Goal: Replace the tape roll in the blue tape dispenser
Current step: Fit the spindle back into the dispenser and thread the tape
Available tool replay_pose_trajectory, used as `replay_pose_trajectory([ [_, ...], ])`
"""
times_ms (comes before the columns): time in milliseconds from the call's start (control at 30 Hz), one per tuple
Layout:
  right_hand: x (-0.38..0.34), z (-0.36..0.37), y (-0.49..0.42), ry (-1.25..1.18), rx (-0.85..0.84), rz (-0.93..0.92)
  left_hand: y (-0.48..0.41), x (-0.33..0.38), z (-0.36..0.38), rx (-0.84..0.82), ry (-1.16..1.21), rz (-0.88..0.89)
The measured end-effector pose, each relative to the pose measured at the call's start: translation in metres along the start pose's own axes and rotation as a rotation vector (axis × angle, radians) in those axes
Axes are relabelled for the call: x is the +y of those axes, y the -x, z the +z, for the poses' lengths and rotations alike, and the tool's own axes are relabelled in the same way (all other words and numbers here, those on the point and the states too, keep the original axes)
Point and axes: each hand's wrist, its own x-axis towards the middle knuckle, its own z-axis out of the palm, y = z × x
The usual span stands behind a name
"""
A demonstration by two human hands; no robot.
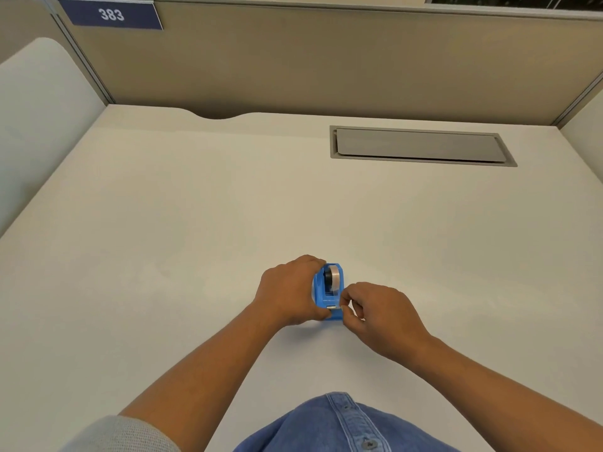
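The blue tape dispenser [321, 296] stands on the white desk [195, 223] just in front of me. A clear tape roll [335, 278] on a dark core sits in its cradle. My left hand [288, 293] wraps around the dispenser's left side and holds it. My right hand [375, 316] is at the dispenser's near right corner by the metal cutter, thumb and forefinger pinched together. Whether tape is between those fingers cannot be made out.
A grey cable hatch [421, 145] is set into the desk at the back right. Beige partition walls [326, 60] close the desk at the back and sides, with a blue sign reading 383 [111, 14] at the top left.
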Motion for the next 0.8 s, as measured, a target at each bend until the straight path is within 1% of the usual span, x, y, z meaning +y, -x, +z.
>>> replay_pose_trajectory([
  [200,-0.002,0.008,0.008,0.004,0.048,-0.025,0.0,0.0,0.002,0.004,-0.003,0.0],
  [500,0.001,0.009,0.01,0.105,0.132,-0.108,-0.011,-0.003,-0.003,0.01,-0.076,0.033],
  [633,0.001,0.01,0.008,0.123,0.192,-0.156,-0.012,-0.003,-0.002,0.025,-0.078,0.036],
  [800,0.003,0.018,0.007,0.12,0.224,-0.202,-0.011,-0.005,0.002,0.039,-0.064,0.036],
])
